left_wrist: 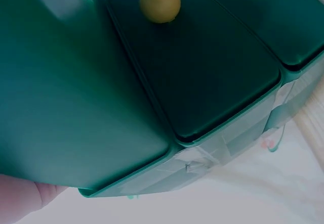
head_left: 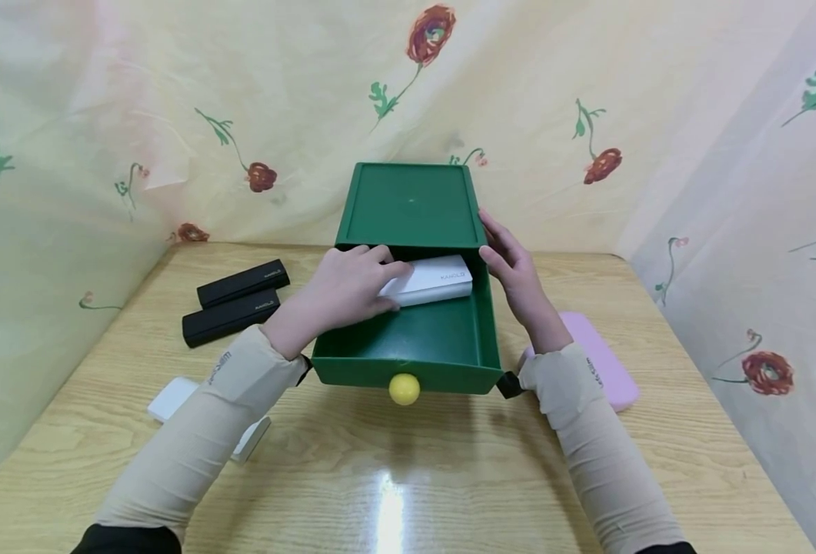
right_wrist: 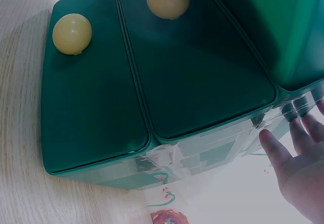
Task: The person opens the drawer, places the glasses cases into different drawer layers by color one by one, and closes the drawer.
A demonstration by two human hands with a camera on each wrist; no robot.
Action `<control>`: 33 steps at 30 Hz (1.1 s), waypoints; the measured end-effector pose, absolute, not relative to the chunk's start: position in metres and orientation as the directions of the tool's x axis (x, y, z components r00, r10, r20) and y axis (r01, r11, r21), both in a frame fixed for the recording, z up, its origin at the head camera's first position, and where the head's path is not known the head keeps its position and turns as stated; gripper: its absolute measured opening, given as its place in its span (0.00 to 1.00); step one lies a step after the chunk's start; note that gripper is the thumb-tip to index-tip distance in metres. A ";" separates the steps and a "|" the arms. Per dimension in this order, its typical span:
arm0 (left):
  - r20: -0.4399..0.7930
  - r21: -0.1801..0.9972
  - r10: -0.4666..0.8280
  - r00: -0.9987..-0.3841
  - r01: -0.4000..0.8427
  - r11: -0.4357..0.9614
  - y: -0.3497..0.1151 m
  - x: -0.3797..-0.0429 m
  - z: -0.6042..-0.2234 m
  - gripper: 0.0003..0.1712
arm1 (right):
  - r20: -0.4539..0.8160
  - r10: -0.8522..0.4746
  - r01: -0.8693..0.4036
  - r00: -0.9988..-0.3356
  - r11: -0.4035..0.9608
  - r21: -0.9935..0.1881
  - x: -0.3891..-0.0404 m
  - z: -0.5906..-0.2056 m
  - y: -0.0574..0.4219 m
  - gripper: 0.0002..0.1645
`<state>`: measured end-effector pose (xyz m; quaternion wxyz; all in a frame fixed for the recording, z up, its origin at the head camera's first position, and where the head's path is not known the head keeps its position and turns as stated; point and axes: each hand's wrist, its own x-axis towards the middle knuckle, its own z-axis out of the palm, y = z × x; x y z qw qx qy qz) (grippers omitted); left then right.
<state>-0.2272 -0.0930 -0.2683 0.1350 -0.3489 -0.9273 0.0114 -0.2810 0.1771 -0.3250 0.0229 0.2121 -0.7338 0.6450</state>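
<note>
In the head view a green drawer cabinet (head_left: 411, 204) has its top drawer (head_left: 428, 342) pulled out, with a yellow round knob (head_left: 404, 389) on the front. Inside, toward the back, lies a white oblong case (head_left: 435, 280) with small lettering, shaped like a glasses case. My left hand (head_left: 345, 288) reaches over the drawer's left wall and grips the left end of that case, fingers above and thumb at its front. My right hand (head_left: 518, 277) rests with extended fingers against the cabinet's right side; the right wrist view shows these fingers (right_wrist: 277, 150) near its clear side.
Two black oblong cases (head_left: 231, 317) lie on the table to the left. White objects (head_left: 172, 398) sit partly under my left forearm. A pink-lilac flat case (head_left: 597, 362) is partly behind my right forearm. Closed lower drawers (right_wrist: 96, 97) stand below, and a flowered cloth (head_left: 311, 92) hangs behind.
</note>
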 end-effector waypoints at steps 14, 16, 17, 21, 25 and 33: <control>0.270 -0.133 0.609 -0.746 0.598 0.791 -0.091 -0.232 -0.268 0.25 | 0.303 -0.273 -0.337 -0.913 0.086 -0.938 -0.281 -0.324 0.175 0.32; 0.268 -0.130 0.608 -0.747 0.598 0.791 -0.091 -0.232 -0.268 0.25 | 0.300 -0.269 -0.333 -0.915 0.087 -0.939 -0.281 -0.324 0.174 0.31; 0.266 -0.126 0.607 -0.749 0.598 0.792 -0.091 -0.232 -0.268 0.25 | 0.299 -0.267 -0.331 -0.916 0.086 -0.940 -0.281 -0.324 0.174 0.31; 0.261 -0.095 0.600 -0.756 0.599 0.795 -0.093 -0.230 -0.267 0.24 | 0.294 -0.267 -0.327 -0.918 0.086 -0.941 -0.280 -0.325 0.174 0.31; 0.256 -0.044 0.588 -0.767 0.598 0.800 -0.096 -0.224 -0.261 0.26 | 0.292 -0.271 -0.325 -0.917 0.087 -0.942 -0.279 -0.325 0.173 0.31; 0.353 0.033 0.574 -0.738 0.624 0.781 -0.115 -0.208 -0.254 0.28 | 0.295 -0.263 -0.326 -0.919 0.082 -0.942 -0.278 -0.324 0.173 0.31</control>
